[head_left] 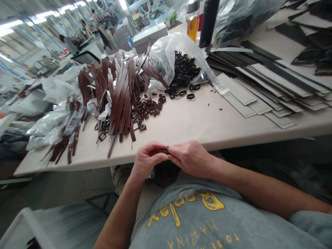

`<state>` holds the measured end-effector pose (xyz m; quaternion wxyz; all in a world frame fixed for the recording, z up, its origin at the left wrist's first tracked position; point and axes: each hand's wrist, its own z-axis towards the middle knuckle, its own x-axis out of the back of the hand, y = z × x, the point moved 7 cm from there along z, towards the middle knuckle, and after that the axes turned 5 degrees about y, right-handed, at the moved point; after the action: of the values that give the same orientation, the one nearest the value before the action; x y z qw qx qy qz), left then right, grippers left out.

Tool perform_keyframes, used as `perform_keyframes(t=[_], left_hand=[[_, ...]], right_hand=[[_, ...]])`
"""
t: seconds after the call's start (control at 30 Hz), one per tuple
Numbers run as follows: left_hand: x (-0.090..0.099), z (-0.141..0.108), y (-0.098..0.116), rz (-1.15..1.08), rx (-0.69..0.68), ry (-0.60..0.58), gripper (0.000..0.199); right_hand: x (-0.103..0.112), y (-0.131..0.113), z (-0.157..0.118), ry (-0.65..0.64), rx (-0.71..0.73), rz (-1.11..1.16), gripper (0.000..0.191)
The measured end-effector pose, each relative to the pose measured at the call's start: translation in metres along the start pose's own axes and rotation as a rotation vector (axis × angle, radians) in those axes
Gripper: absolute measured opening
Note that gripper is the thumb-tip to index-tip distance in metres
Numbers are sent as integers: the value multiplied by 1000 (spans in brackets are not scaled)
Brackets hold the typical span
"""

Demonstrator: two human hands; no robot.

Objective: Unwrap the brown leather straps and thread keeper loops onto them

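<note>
Just past the table's near edge, my left hand [148, 159] and my right hand [192, 156] meet fingertip to fingertip. Both are closed on a small dark brown piece [164, 151], mostly hidden by the fingers. Beyond them on the table lies a heap of small brown loops [150, 108]. Left of it, long brown leather straps [121, 98] are piled up, with black metal buckles [103, 128] under their ends. Farther back, black loops [184, 71] spill from a clear plastic bag [164, 46].
At right, black and pale flat strips [275, 86] lie in overlapping stacks on the table [192, 121]. A bottle of amber liquid [192, 24] and a black flask [208, 22] stand behind. Plastic-wrapped bundles [48, 126] lie left. A white box [150, 36] sits at the back.
</note>
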<state>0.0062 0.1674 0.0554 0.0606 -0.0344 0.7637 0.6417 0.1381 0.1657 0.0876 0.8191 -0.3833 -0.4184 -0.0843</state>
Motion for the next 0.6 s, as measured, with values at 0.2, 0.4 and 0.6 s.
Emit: perform_keyframes(t=[0.2,0.4,0.6], left_hand=[[1,-11,-10,-108,32,96,30],[16,-16,-6,-48,-16,242,26],[12,-18,-14,-61,11,183,24]], right_hand=[[-4,1,0,-13,-25,108,33],[-2,11,-10,-51,-81,-15,31],[-7,11,-19,-130,-109,-14,33]])
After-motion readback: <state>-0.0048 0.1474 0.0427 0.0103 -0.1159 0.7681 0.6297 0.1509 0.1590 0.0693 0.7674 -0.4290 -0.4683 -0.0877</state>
